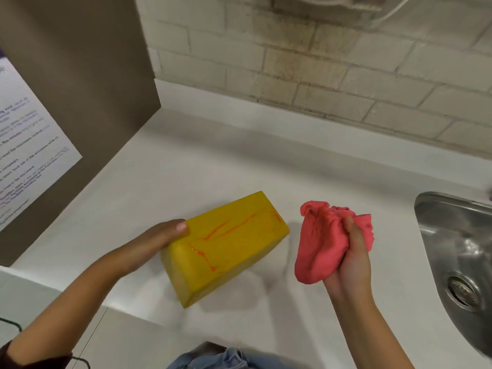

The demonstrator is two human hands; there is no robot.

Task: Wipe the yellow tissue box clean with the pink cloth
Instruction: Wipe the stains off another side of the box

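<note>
The yellow tissue box (226,246) lies on the white tabletop (213,166), left of the steel sink (458,251), with orange-red streaks across its upper face. The left hand (157,241) cups the box's left end, its grip pressed against that side. The right hand (351,265), between box and sink, has its grip closed around the bunched pink cloth (330,241), held clear of the box.
</note>
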